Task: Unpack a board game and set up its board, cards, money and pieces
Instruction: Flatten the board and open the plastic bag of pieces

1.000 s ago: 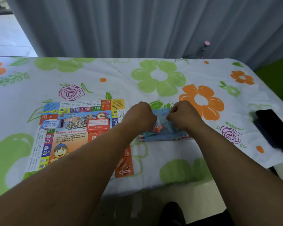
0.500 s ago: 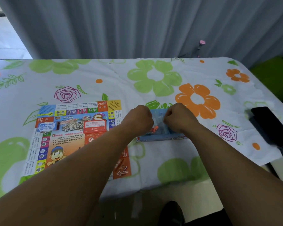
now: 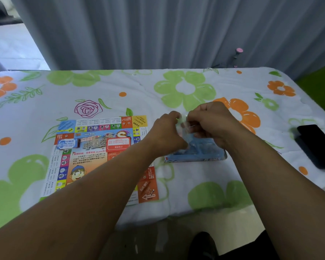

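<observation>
Both hands are up over the blue game box, and between them is a small clear plastic bag. The left hand pinches one side of it with curled fingers, and the right hand pinches the other, knuckles almost touching. The bag is blurred, so what's inside it can't be told. The box lies flat on the table, on a flowered cloth, just right of the game board. The board is spread open, the left forearm crossing its near corner. On it sit a red stack of cards near the middle and a blue-and-white pack toward its left edge. Well off to the right, at the table's edge, lies a black flat object. A grey curtain hangs behind.
</observation>
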{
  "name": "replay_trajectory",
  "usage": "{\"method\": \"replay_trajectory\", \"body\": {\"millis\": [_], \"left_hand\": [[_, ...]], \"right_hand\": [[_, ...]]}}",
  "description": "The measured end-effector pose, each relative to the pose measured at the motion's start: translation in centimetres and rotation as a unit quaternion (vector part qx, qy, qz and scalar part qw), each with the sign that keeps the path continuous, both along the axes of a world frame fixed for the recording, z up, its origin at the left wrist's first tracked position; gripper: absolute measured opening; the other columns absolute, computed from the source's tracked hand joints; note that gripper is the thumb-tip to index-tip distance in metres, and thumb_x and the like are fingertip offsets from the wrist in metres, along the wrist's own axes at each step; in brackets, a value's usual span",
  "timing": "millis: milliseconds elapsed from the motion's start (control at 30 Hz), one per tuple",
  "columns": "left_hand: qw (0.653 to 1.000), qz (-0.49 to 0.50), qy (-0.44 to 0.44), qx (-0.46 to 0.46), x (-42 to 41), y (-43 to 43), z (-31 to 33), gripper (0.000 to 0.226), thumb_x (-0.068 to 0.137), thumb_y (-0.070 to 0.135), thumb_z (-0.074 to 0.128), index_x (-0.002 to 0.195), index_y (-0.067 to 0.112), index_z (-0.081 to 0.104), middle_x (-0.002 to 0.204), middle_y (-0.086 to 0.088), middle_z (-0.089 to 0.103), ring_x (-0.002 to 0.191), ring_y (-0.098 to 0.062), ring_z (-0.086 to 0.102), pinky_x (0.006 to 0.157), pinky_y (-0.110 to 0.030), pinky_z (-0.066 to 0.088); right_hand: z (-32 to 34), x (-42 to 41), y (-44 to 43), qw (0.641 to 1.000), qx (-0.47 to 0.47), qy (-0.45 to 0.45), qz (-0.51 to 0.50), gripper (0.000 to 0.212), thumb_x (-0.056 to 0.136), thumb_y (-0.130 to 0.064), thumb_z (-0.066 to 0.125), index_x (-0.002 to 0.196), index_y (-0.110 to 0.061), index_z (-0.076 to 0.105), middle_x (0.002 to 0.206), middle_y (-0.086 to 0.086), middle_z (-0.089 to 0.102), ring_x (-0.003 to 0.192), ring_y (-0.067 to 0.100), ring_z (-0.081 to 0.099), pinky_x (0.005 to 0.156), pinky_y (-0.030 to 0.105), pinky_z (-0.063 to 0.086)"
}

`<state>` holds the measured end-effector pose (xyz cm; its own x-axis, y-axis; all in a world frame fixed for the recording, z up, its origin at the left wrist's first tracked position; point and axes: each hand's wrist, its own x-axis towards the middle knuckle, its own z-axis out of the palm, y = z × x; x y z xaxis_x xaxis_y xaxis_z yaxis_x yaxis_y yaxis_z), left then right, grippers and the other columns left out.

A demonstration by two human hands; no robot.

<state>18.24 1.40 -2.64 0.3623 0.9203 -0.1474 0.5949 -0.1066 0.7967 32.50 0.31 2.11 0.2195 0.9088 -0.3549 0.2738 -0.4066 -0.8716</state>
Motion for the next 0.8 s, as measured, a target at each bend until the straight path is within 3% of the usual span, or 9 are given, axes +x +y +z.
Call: {"method": "replay_trajectory", "body": {"millis": [133, 300, 433, 567, 700, 800], "left_hand": [[0.997, 0.039, -0.068, 0.018, -1.4, -0.7, 1.0, 0.064, 0.067, 0.022, 0.089, 0.119, 0.016, 0.051, 0.117, 0.0, 0.059, 0.106, -0.017, 0.057, 0.082, -0.029, 0.049], [0.997, 0.049, -0.053, 0.02, -4.6, -1.6, 1.4, 0.061, 0.069, 0.034, 0.088, 0.114, 0.021, 0.05, 0.105, 0.004, 0.062, 0.097, -0.016, 0.062, 0.084, -0.043, 0.054], [0.997, 0.057, -0.014, 0.041, -7.4, -2.7, 1.9, 0.058, 0.073, 0.042, 0.083, 0.113, 0.021, 0.048, 0.09, 0.007, 0.059, 0.079, -0.012, 0.058, 0.069, -0.033, 0.05], [0.996, 0.065, 0.041, 0.036, -10.3, -3.7, 2.0, 0.053, 0.077, 0.049, 0.078, 0.108, 0.024, 0.044, 0.087, 0.005, 0.061, 0.072, -0.016, 0.063, 0.054, -0.028, 0.045], [0.995, 0.068, 0.069, 0.034, -13.2, -4.9, 2.0, 0.05, 0.082, 0.055, 0.071, 0.107, 0.024, 0.04, 0.094, 0.005, 0.06, 0.075, -0.007, 0.058, 0.055, -0.028, 0.039], [0.994, 0.07, 0.076, 0.019, -14.9, -5.8, 2.3, 0.049, 0.086, 0.056, 0.065, 0.109, 0.021, 0.039, 0.095, 0.004, 0.058, 0.077, -0.009, 0.056, 0.056, -0.028, 0.035]], "right_hand": [[0.6, -1.5, 0.2, 0.999, -0.001, 0.035, 0.007, 0.003, 0.083, 0.003, 0.068, 0.085, 0.001, 0.068, 0.073, 0.018, 0.073, 0.06, 0.023, 0.069, 0.053, 0.029, 0.058], [1.2, -4.0, 0.1, 0.998, -0.002, 0.051, 0.043, 0.008, 0.082, 0.009, 0.069, 0.087, 0.003, 0.066, 0.079, 0.024, 0.069, 0.062, 0.028, 0.068, 0.06, 0.038, 0.063], [1.2, -6.6, -0.2, 0.996, 0.003, 0.041, 0.079, 0.011, 0.079, 0.01, 0.071, 0.081, 0.001, 0.065, 0.082, 0.028, 0.07, 0.06, 0.026, 0.065, 0.052, 0.031, 0.059], [0.9, -9.5, -0.4, 0.993, 0.013, 0.026, 0.11, 0.009, 0.079, 0.009, 0.072, 0.081, 0.003, 0.067, 0.069, 0.021, 0.067, 0.059, 0.024, 0.065, 0.059, 0.034, 0.061], [0.6, -12.3, -0.9, 0.989, 0.014, 0.034, 0.141, 0.01, 0.08, 0.008, 0.072, 0.079, 0.0, 0.066, 0.062, 0.014, 0.065, 0.052, 0.019, 0.062, 0.052, 0.031, 0.057], [0.4, -14.4, -1.4, 0.985, 0.008, 0.058, 0.163, 0.007, 0.083, 0.003, 0.073, 0.083, 0.001, 0.066, 0.065, 0.016, 0.064, 0.051, 0.018, 0.06, 0.052, 0.031, 0.054]]}}
